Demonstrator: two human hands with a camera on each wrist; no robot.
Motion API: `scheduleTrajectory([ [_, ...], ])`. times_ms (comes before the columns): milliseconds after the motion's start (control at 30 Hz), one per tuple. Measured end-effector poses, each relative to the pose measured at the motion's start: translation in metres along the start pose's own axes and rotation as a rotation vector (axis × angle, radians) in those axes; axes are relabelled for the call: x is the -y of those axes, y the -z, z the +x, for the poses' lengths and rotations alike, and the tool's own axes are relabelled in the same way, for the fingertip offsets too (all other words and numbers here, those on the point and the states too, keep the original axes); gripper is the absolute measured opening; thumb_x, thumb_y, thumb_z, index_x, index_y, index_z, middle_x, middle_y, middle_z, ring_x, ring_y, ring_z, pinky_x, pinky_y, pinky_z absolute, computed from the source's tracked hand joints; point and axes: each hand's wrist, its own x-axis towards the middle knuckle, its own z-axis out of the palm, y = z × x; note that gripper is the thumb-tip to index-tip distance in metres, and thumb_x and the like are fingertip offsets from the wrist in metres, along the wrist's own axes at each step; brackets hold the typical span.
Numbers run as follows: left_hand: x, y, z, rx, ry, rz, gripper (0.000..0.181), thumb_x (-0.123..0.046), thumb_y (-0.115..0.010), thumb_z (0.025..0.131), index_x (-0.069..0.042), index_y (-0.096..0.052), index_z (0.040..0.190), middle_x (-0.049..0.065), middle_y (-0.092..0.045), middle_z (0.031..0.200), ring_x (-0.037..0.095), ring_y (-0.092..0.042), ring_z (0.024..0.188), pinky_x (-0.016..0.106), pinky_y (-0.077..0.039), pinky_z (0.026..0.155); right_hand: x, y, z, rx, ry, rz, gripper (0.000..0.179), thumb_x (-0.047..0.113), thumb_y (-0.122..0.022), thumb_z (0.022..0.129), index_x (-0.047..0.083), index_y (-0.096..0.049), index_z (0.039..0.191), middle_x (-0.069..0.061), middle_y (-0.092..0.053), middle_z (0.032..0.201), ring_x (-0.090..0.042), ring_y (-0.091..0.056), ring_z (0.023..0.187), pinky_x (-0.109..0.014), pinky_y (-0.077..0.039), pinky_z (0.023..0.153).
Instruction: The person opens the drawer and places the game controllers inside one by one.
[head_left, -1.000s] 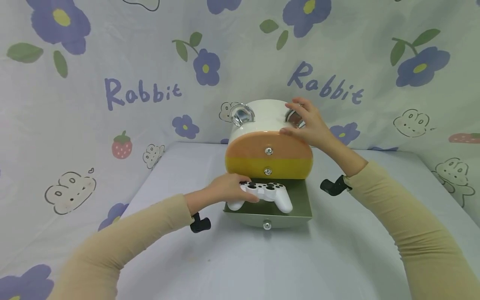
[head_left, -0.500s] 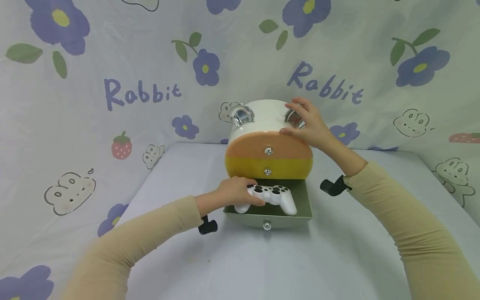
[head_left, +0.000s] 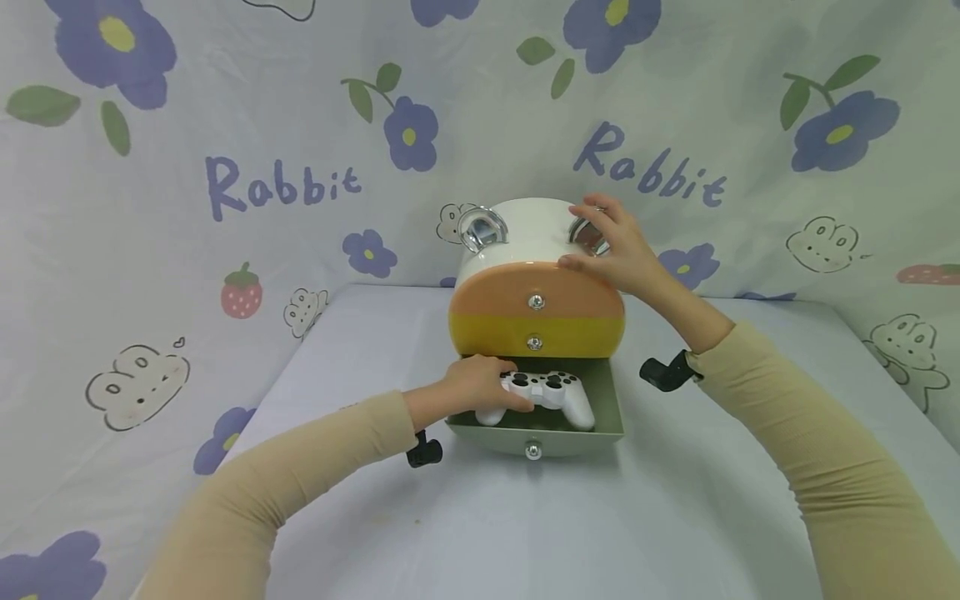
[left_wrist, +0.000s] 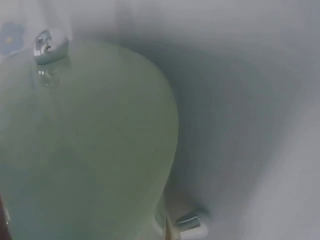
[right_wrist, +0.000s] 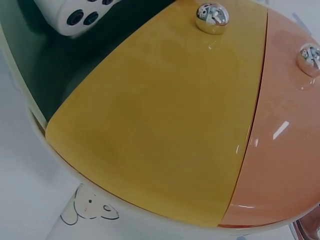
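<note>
A white game controller [head_left: 551, 390] with black buttons lies in the pulled-out green bottom drawer [head_left: 536, 437] of a small rounded cabinet [head_left: 534, 221]. My left hand [head_left: 480, 387] grips the controller's left side, thumb in front and fingers behind, partly hiding it. At the cabinet's upper right, my right hand [head_left: 611, 250] holds the top, with its thumb on the front edge and its fingers by a chrome eye-like piece [head_left: 588, 236]. In the right wrist view, part of the controller [right_wrist: 75, 17] shows inside the drawer. The left wrist view has the green drawer front [left_wrist: 95, 130] and its knob [left_wrist: 50, 47].
Above the green drawer, the orange drawer [head_left: 495, 293] and the yellow drawer [head_left: 495, 335] are closed, each with a chrome knob. A second chrome eye-like piece [head_left: 482, 229] sits at upper left. A white cloth covers the table [head_left: 360, 533]; a printed curtain [head_left: 285, 83] hangs behind.
My left hand has moved a little to the right with the controller, which sits more centred and slightly lower in the drawer. The right hand stays on the cabinet top.
</note>
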Motion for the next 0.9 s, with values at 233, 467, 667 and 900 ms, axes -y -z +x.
scheduleTrajectory([
  [233,0.002,-0.004,0.006,-0.005,-0.009,-0.004,0.076,-0.063,-0.064,0.070,-0.019,-0.052,0.131,0.004,-0.059,0.123,0.021,-0.055,0.105,0.036,-0.045,0.080,0.001,0.000,0.000,0.001,-0.014,0.008,0.065,0.019,-0.073,0.077,0.003,-0.044,0.133,-0.017,-0.028,0.142,-0.035,-0.039,0.111,-0.056,-0.027,0.100],
  [467,0.005,-0.005,0.011,-0.020,-0.017,-0.003,0.075,-0.060,-0.067,0.070,-0.021,-0.051,0.131,0.003,-0.061,0.119,0.020,-0.055,0.100,0.035,-0.044,0.076,-0.002,-0.001,0.001,-0.007,0.004,0.004,0.066,0.019,-0.075,0.076,0.002,-0.044,0.132,-0.018,-0.029,0.142,-0.035,-0.041,0.109,-0.055,-0.027,0.101],
  [667,0.005,-0.008,0.013,-0.021,-0.014,-0.005,0.075,-0.059,-0.070,0.068,-0.022,-0.052,0.130,0.002,-0.060,0.122,0.022,-0.055,0.104,0.037,-0.045,0.077,-0.003,0.001,0.000,-0.007,0.010,0.009,0.067,0.025,-0.075,0.076,0.002,-0.045,0.132,-0.018,-0.029,0.142,-0.037,-0.039,0.113,-0.056,-0.026,0.102],
  [900,0.008,-0.013,0.013,-0.024,-0.035,-0.067,0.076,-0.053,-0.073,0.068,-0.019,-0.051,0.132,0.003,-0.056,0.127,0.026,-0.051,0.114,0.043,-0.040,0.094,-0.004,0.000,0.001,-0.008,0.013,0.010,0.068,0.027,-0.075,0.076,0.002,-0.045,0.132,-0.018,-0.029,0.142,-0.037,-0.039,0.113,-0.056,-0.027,0.101],
])
